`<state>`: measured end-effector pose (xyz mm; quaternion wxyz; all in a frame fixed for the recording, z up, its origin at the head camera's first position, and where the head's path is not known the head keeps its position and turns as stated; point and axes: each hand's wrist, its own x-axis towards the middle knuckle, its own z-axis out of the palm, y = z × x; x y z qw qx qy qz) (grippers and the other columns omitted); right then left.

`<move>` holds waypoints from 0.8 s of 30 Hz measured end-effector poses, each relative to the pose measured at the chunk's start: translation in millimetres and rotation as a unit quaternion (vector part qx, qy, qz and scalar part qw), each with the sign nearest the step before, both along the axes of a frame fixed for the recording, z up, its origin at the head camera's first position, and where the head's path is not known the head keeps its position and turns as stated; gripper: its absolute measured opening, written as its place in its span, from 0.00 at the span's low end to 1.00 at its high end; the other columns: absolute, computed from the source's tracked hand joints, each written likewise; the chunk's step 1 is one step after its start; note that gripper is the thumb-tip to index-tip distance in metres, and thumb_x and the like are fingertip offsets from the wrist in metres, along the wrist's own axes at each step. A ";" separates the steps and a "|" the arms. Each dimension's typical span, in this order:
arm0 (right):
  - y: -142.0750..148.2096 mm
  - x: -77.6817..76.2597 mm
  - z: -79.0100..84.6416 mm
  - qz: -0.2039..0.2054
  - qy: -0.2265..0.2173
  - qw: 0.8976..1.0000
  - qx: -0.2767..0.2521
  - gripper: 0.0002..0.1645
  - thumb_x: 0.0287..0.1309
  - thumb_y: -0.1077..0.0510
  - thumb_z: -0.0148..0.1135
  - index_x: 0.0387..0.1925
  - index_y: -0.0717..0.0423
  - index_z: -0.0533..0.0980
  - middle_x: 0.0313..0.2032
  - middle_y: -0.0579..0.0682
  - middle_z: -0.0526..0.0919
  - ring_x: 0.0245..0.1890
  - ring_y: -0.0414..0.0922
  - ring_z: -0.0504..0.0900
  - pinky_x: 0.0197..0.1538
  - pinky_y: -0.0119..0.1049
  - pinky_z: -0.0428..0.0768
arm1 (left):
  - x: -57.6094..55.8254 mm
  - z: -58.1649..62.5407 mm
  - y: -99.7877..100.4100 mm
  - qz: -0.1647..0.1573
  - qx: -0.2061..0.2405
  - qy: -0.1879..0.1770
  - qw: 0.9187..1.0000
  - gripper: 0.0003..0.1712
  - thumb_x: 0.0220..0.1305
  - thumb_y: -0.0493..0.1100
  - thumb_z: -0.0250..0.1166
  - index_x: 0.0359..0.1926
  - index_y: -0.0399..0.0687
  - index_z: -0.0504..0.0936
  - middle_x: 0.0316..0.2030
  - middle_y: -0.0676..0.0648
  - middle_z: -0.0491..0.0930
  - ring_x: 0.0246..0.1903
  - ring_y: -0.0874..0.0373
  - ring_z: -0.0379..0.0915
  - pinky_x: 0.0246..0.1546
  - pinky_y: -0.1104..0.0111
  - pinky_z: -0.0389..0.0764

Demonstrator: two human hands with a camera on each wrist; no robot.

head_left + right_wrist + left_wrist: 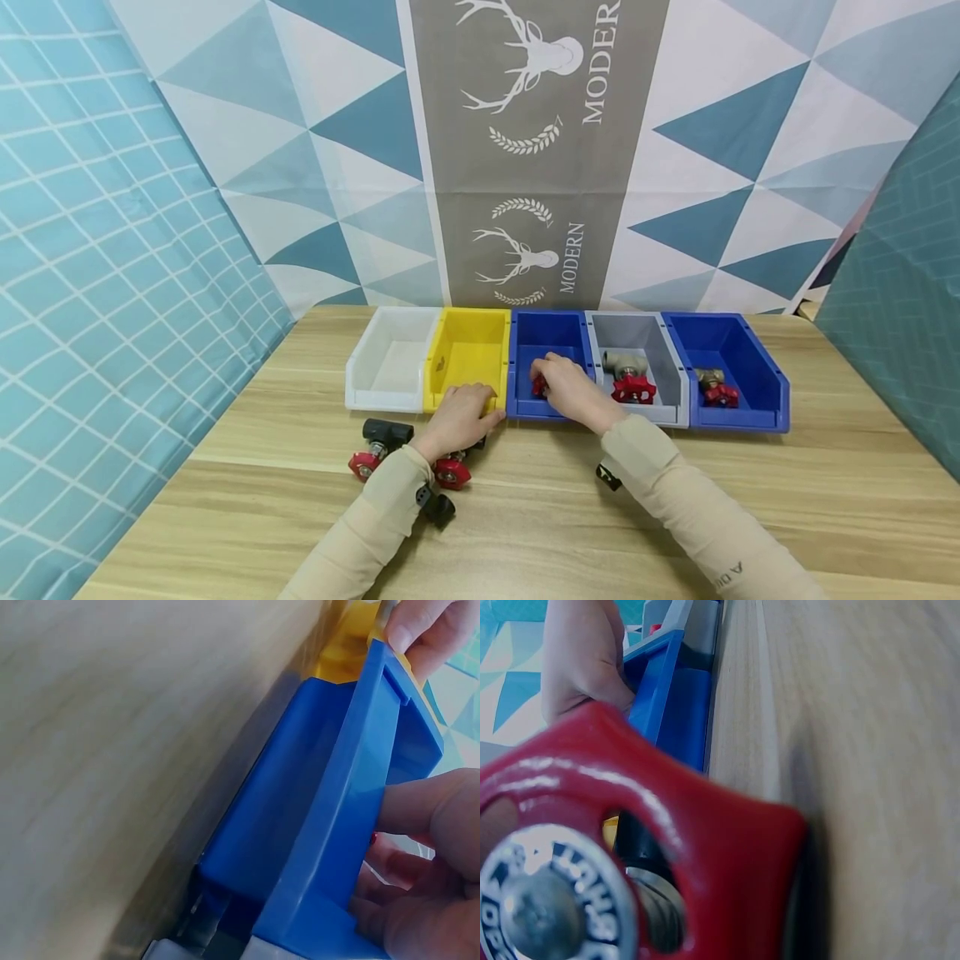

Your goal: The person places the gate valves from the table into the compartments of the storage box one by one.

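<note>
My right hand (572,390) reaches into the middle blue bin (534,407). Its curled fingers hold a valve with a red handwheel (538,385), mostly hidden beneath them. My left hand (459,419) grips the front rim of the yellow bin (474,350), thumb at the corner beside the blue bin. Under and beside the left wrist, two black-bodied valves lie on the table: one by its red handwheel (366,464), the other a red-wheeled valve (452,472) partly covered by the arm. A red handwheel (727,840) fills much of the left wrist view.
Five bins stand side by side along the back of the wooden table (540,525). At the left end is a white bin (386,400). A grey bin (671,414) holds a red-wheeled valve (632,388); the far-right blue bin (742,419) holds a brass one (718,392).
</note>
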<state>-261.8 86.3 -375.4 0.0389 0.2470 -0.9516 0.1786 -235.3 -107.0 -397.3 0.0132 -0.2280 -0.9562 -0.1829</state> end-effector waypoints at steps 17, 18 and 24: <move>-5.4 3.2 -0.4 -0.030 0.020 0.999 -0.002 0.10 0.52 0.68 0.57 0.38 0.62 0.77 0.36 0.55 0.80 0.38 0.50 0.78 0.45 0.43 0.76 | 0.5 1.6 -0.5 -0.003 -0.001 0.004 1.000 0.22 0.63 0.52 0.56 0.50 0.39 0.75 0.47 0.43 0.77 0.49 0.47 0.70 0.51 0.57 0.63; -6.4 4.3 0.1 -0.036 0.023 0.999 -0.010 0.10 0.53 0.67 0.56 0.39 0.63 0.77 0.37 0.55 0.80 0.39 0.51 0.77 0.46 0.44 0.76 | 0.9 2.0 -0.8 -0.004 -0.002 0.004 1.000 0.22 0.63 0.51 0.56 0.50 0.39 0.75 0.46 0.43 0.77 0.49 0.47 0.70 0.51 0.56 0.63; -14.0 11.2 3.0 -0.064 0.021 0.994 -0.082 0.16 0.59 0.61 0.52 0.48 0.62 0.74 0.43 0.55 0.80 0.43 0.50 0.77 0.47 0.44 0.75 | 2.3 8.0 -4.0 -0.019 0.004 0.012 1.000 0.22 0.62 0.50 0.57 0.50 0.39 0.75 0.45 0.44 0.76 0.45 0.50 0.72 0.50 0.59 0.70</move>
